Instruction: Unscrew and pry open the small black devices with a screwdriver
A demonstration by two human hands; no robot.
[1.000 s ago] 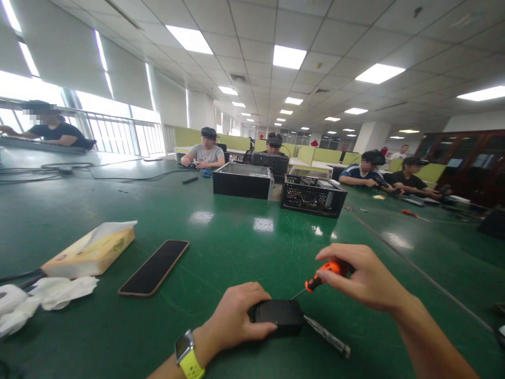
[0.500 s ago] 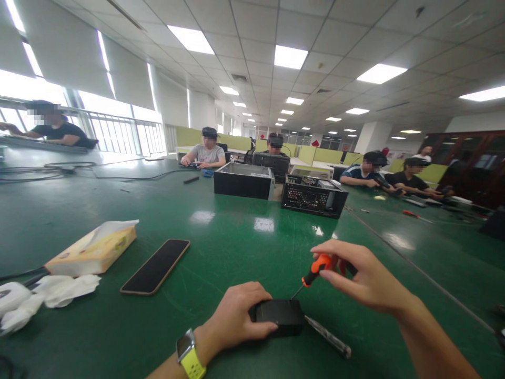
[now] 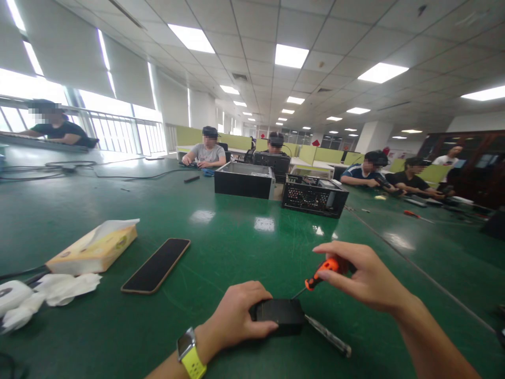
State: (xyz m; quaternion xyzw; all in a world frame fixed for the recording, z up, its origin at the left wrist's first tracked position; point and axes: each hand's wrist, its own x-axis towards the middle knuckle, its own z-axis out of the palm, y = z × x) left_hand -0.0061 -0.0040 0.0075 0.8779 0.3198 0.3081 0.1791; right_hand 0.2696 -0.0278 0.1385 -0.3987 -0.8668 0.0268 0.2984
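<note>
A small black box (image 3: 282, 313) lies on the green table, gripped at its left end between the thumb and fingers of my left hand (image 3: 239, 316). In my right hand (image 3: 365, 276) is a screwdriver (image 3: 321, 272) with an orange and black handle, pinched between thumb and fingers. It slants, its shaft running down to the box's far right edge; I cannot make out exactly what the tip touches. A second screwdriver (image 3: 329, 337) with a clear handle lies by the box, its tip close to the box's right end.
Left of my hands are a phone (image 3: 155, 266), a tissue pack (image 3: 94, 250) and crumpled tissues (image 3: 65, 288). Ahead stand two black computer cases (image 3: 242, 181) (image 3: 313, 197). Another orange screwdriver (image 3: 412, 214) lies far right. Several people sit around the table, and cables (image 3: 71, 166) run at the far left.
My right hand and the screwdriver handle have shifted slightly right, so the screwdriver leans more. My left hand and the box have stayed put. A person at the far right stands more upright.
</note>
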